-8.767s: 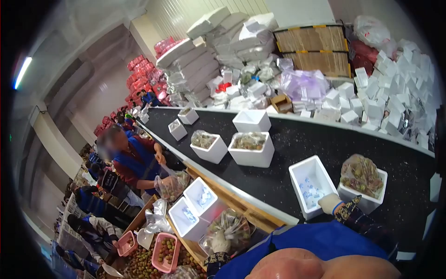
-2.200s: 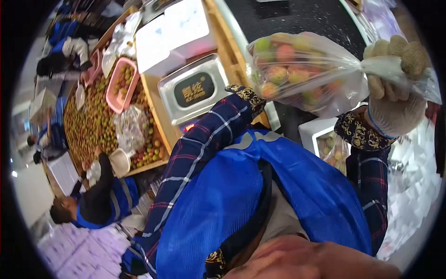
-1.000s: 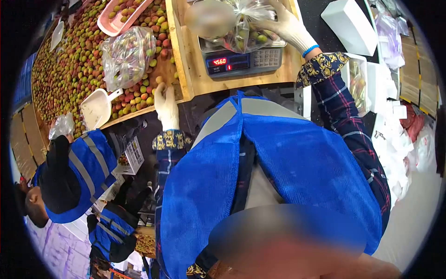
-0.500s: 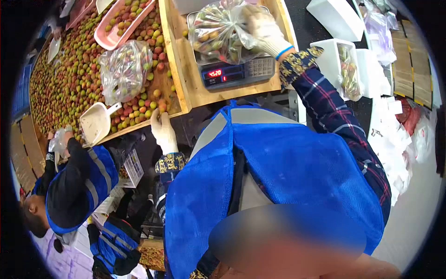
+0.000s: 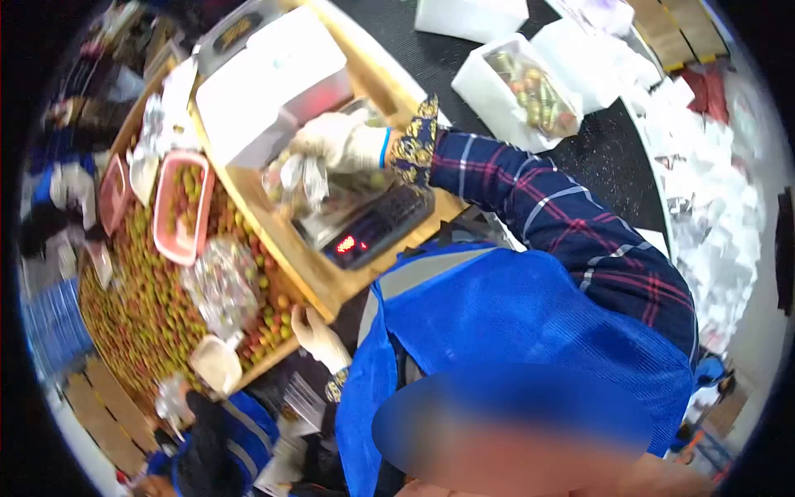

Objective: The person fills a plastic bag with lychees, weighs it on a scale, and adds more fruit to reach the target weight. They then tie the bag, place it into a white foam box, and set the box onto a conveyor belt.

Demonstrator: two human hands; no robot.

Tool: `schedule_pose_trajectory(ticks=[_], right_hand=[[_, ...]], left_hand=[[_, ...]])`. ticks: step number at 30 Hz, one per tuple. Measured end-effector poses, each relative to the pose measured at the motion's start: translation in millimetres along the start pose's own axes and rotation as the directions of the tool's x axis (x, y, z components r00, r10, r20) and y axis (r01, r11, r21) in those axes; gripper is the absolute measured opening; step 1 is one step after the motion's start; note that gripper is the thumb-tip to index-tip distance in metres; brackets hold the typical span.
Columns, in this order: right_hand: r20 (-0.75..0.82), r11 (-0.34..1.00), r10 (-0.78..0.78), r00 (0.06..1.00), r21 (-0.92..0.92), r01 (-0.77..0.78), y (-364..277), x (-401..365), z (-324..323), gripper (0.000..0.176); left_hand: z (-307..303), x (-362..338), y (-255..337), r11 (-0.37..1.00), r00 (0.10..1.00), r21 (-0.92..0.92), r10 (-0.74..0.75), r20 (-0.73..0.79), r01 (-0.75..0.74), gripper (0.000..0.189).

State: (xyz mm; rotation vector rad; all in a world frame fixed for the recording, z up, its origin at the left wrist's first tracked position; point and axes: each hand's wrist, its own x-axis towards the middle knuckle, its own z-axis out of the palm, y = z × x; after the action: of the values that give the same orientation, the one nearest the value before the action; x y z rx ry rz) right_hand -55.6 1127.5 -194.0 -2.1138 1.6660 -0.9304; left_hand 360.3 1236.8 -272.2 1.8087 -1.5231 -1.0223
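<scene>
My right hand (image 5: pixel 339 142), in a white knitted glove, is closed on a clear plastic bag of lychees (image 5: pixel 352 186), whose gathered top shows below the fingers. The bag is over a digital scale (image 5: pixel 364 236) with blurred red digits, and part of it is hidden by my hand. My left hand (image 5: pixel 321 340), also gloved, is beside the wooden edge of the lychee bin (image 5: pixel 263 367). Its thumb and fingers are apart, and I see nothing held in them. Loose lychees (image 5: pixel 277 327) lie just beyond it.
A white foam box (image 5: pixel 269 79) stands behind the scale. Another foam box (image 5: pixel 513 91) holding bagged fruit is on the black conveyor (image 5: pixel 613 166). In the bin are a pink basket (image 5: pixel 184 240), a filled plastic bag (image 5: pixel 219 286) and a white scoop (image 5: pixel 217 364). A co-worker (image 5: pixel 224 439) is at lower left.
My view has swung round, so the scale and bin appear tilted. My right hand has shifted with the bag toward the scale's far left side. My left hand stays near the bin edge.
</scene>
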Motion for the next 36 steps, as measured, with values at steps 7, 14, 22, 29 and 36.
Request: schedule_pose_trajectory(ticks=[7,14,22,29,36], right_hand=[[-0.117,0.862,0.253,0.96,0.478,-0.169,-42.4,-139.2,-174.7,0.026],[-0.662,0.801,0.594,0.456,0.435,-0.411,-67.4,-351.1,-299.0,0.037],[-0.859,0.533,0.487,-0.155,0.434,-0.727,-112.3,-476.3,-289.5,0.05],[-0.673,0.486,0.534,-0.512,0.74,-0.466,-114.3,-544.8,-235.4,0.057],[-0.608,0.563,0.665,-0.434,0.79,-0.245,-119.8,-554.2,-221.8,0.048]], left_hand=[[101.0,55.1,225.9,0.911,0.902,-0.237,0.385,0.196,-0.337,0.033],[371.8,119.8,446.3,0.648,0.392,-0.483,0.751,0.531,-0.589,0.033],[628.3,-142.4,536.7,-0.089,-0.437,-0.479,0.576,0.69,-0.873,0.07],[710.5,-188.8,474.2,-0.477,-0.5,-0.289,0.407,0.764,-0.83,0.021],[555.9,-212.8,414.0,-0.513,-0.738,-0.643,-0.027,0.674,-0.569,0.022]])
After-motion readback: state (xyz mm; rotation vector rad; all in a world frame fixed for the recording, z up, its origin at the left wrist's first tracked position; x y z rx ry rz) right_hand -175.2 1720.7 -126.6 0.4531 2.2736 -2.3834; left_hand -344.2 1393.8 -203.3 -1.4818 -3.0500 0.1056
